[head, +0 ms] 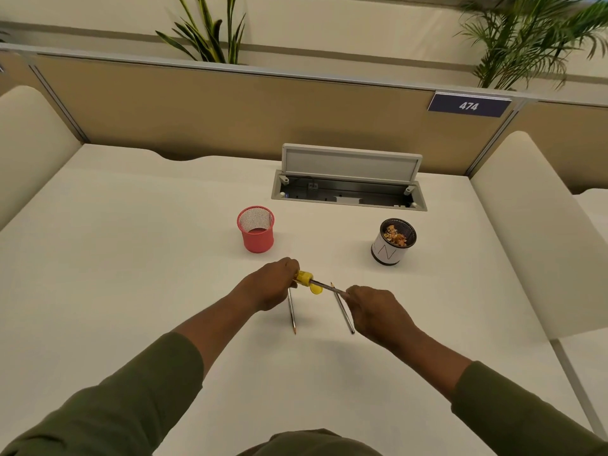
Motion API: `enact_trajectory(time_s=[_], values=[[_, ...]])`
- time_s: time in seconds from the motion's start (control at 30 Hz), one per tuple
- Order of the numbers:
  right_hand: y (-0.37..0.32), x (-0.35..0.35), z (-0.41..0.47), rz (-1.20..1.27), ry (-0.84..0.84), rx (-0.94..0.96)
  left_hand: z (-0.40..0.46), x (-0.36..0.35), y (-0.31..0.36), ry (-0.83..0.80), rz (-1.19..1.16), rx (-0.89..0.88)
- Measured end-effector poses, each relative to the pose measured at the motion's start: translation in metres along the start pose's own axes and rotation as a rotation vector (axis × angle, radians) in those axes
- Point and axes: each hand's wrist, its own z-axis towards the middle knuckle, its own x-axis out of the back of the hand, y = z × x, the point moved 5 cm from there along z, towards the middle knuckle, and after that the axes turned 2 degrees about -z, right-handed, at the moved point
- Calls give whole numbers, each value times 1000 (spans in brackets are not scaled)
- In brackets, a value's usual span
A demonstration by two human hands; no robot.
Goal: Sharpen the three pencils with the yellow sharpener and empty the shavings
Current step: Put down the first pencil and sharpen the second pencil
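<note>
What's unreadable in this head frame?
- Tip of the held pencil: hidden inside the yellow sharpener.
- Sharpener body: partly covered by the left hand.
- Right hand fingertips: hidden behind its back.
- Pencil on the table: top end under the left hand.

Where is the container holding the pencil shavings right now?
In the head view, the black mesh cup with a white label stands on the white desk's right side, beyond the right hand.

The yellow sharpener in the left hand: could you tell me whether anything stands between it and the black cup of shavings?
Nothing visible does: bare table separates the yellow sharpener from the black cup.
</note>
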Motion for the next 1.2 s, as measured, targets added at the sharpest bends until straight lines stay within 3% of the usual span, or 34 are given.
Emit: enact_trajectory(time_s=[0.03,0.13,0.17,0.2,0.27,0.3,0.47,0.5,0.57,0.67,0.73,0.8,0.87,0.9,0.93,1.03,1.1,1.2], values=[[6,-3,3,188,-49,-204,-1,1,0,20,-4,-1],[17,-31,-9,1155,-315,-1124,-2,1,0,46,31,-17],[16,-36,-15,1309,-375,-1258,-2,1,0,43,43,-22],[14,-37,-15,1335,-417,-1278,-1,0,0,37,52,-25],[12,-34,-12,1232,-435,-1182,-2,-2,-2,24,63,-22],[12,-29,-8,1064,-412,-1063,-2,-2,-4,15,64,-17],[-8,2,7,-44,-142,-64,-5,-3,-12,-34,21,4],[-12,5,6,-187,-85,107,-5,-3,-12,-48,21,8],[-16,9,3,-321,-31,249,-4,-3,-11,-72,19,6],[-13,11,2,-269,4,206,-3,-2,-9,-62,28,6],[-14,6,5,-71,-47,40,-4,0,-8,-28,24,4],[-1,-3,8,353,-142,-405,-4,3,-6,-1,24,-7],[8,-24,-3,1036,-276,-1033,-4,4,-4,17,49,-35],[6,-31,-9,1286,-343,-1237,-4,4,-2,25,60,-50],[6,-35,-13,1371,-387,-1307,-3,3,-1,30,69,-58],[9,-33,-13,1220,-427,-1173,-4,-2,-1,13,79,-59],[10,-22,-8,853,-356,-886,-5,-4,-3,-21,78,-50],[3,-4,-1,221,-169,-295,-5,-5,-7,-48,63,-22]])
